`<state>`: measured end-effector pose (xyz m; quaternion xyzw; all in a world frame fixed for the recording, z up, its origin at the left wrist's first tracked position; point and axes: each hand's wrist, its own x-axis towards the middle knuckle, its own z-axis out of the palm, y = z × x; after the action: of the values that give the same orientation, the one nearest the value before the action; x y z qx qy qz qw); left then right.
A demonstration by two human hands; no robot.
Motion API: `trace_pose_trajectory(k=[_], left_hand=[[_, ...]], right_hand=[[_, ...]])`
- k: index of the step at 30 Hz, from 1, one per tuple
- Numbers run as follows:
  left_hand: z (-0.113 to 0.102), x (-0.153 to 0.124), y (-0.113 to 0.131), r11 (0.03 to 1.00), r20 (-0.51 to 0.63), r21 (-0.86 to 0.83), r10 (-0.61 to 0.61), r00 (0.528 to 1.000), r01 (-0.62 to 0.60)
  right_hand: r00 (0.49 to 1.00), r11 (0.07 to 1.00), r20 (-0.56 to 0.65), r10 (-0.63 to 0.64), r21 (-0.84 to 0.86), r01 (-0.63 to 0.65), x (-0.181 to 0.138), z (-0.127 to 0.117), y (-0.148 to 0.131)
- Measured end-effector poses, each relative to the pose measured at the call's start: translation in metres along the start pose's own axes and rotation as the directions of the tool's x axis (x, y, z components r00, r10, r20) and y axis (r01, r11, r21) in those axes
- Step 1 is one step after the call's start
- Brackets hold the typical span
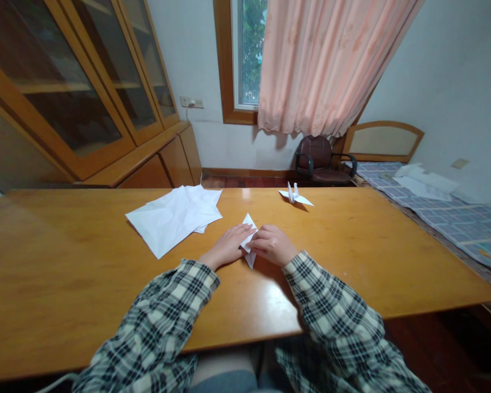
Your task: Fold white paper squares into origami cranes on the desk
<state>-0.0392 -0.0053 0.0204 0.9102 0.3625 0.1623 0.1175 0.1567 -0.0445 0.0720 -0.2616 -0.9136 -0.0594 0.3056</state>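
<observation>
A small folded white paper piece lies on the wooden table between my hands. My left hand rests on its left side with fingers stretched flat, pressing it down. My right hand has its fingers curled and pinched on the paper's right edge. A finished white paper crane stands farther back on the table, apart from both hands. A loose stack of white sheets lies to the left of my left hand.
A wooden glass-door cabinet stands at the left. Behind the table are a dark office chair, a window with a pink curtain, and a bed with papers at the right.
</observation>
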Motion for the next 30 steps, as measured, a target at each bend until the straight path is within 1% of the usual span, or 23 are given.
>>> trace_pose_trajectory(k=[7, 10, 12, 14, 17, 23, 30], left_hand=[[-0.003, -0.001, 0.003, 1.000, 0.004, -0.027, -0.009, 1.000, 0.009], [-0.004, -0.001, 0.004, 0.999, 0.003, -0.034, -0.013, 1.000, 0.013], [-0.004, -0.001, 0.004, 0.999, 0.002, -0.043, -0.015, 1.000, 0.015], [-0.004, -0.001, 0.004, 0.999, 0.000, -0.046, -0.017, 1.000, 0.017], [-0.004, -0.001, 0.004, 0.998, 0.002, -0.052, -0.019, 1.000, 0.019], [-0.003, -0.001, 0.003, 0.999, 0.006, -0.037, -0.009, 1.000, 0.009], [-0.002, -0.001, 0.003, 0.999, 0.009, -0.029, -0.028, 1.000, 0.028]], right_hand=[[1.000, 1.000, 0.021, 0.001, 0.016, -0.001, -0.001, -0.001, -0.004], [0.995, 0.999, 0.100, 0.009, 0.043, -0.013, -0.001, -0.004, -0.007], [0.987, 0.997, 0.157, 0.040, 0.064, -0.050, -0.001, -0.006, -0.009], [0.982, 0.994, 0.178, 0.056, 0.084, -0.072, -0.001, -0.008, -0.012], [0.987, 0.994, 0.148, 0.068, 0.077, -0.080, 0.000, -0.006, -0.013], [0.997, 0.997, 0.040, 0.071, -0.012, -0.071, -0.002, 0.002, -0.011], [0.998, 0.998, 0.013, 0.063, -0.005, -0.063, -0.004, 0.006, -0.008]])
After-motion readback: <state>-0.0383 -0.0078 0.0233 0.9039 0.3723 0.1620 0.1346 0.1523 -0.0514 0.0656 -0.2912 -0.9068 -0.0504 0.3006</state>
